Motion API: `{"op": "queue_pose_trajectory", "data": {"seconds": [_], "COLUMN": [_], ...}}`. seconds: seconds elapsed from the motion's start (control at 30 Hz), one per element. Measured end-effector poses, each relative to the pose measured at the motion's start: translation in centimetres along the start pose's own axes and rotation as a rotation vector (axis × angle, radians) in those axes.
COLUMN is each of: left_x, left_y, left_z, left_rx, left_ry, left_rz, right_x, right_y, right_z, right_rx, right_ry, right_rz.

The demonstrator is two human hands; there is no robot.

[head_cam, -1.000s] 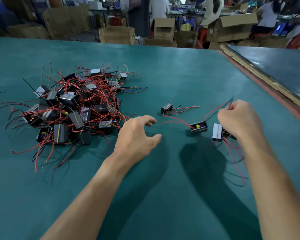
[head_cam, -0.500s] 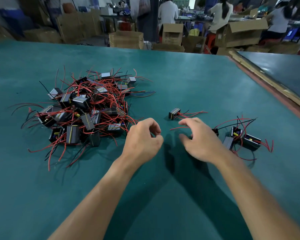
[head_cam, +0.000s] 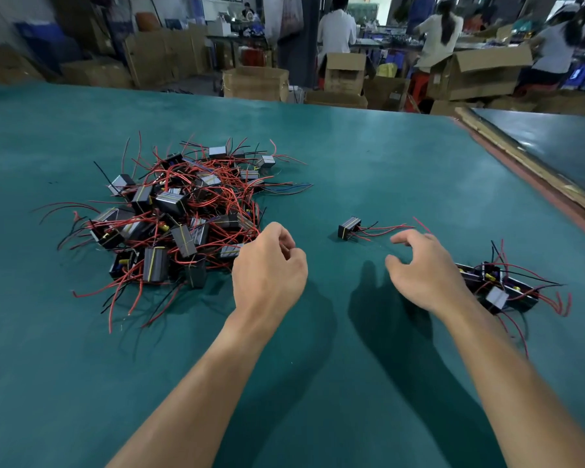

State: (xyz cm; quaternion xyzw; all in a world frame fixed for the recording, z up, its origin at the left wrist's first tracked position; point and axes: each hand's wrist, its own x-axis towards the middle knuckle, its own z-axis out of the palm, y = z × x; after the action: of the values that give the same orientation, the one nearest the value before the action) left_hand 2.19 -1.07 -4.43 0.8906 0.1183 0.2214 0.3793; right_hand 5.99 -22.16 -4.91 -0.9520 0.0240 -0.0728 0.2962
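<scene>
Between hands, slightly beyond fingertips: one lone wired block (head_cam: pixel 349 227) on green table (head_cam: pixel 385 157), red leads trailing toward right hand (head_cam: pixel 423 271). Right hand empty, fingers spread and bent. Left hand (head_cam: pixel 267 268) loosely curled, empty, at edge of one big tangled pile (head_cam: pixel 183 217). Only bare table between block and hands. One small cluster (head_cam: pixel 497 292) beside right wrist; unit counts unclear.

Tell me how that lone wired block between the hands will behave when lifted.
The lone block looks boxy and flat-sided, so it probably won't roll. Its thin wires lie curved, so they'll likely dangle limply. Lifted by the wires, the block would probably swing.
</scene>
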Motion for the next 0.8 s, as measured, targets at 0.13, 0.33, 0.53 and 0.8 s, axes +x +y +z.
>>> {"op": "queue_pose_trajectory", "data": {"seconds": [0.13, 0.33, 0.53, 0.8], "left_x": [0.5, 0.6, 0.9, -1.1], "left_y": [0.5, -0.8, -1.3, 1.6], "left_z": [-0.5, -1.0, -1.2, -0.4], "left_rx": [-0.041, 0.342, 0.438, -0.402], "left_ry": [0.091, -0.177, -0.208, -0.497], "left_rz": [-0.032, -0.064, -0.036, 0.202], "right_x": [-0.5, -0.9, -0.8, -1.0], "right_y": [-0.7, -1.1, -0.9, -2.0], "right_z": [0.0, 0.0, 0.3, 0.6], "right_rx": [0.055, 0.098, 0.135, 0.405], "right_ry": [0.000, -0.020, -0.049, -0.146], "right_rz": [-0.047, -0.036, -0.032, -0.052]}}
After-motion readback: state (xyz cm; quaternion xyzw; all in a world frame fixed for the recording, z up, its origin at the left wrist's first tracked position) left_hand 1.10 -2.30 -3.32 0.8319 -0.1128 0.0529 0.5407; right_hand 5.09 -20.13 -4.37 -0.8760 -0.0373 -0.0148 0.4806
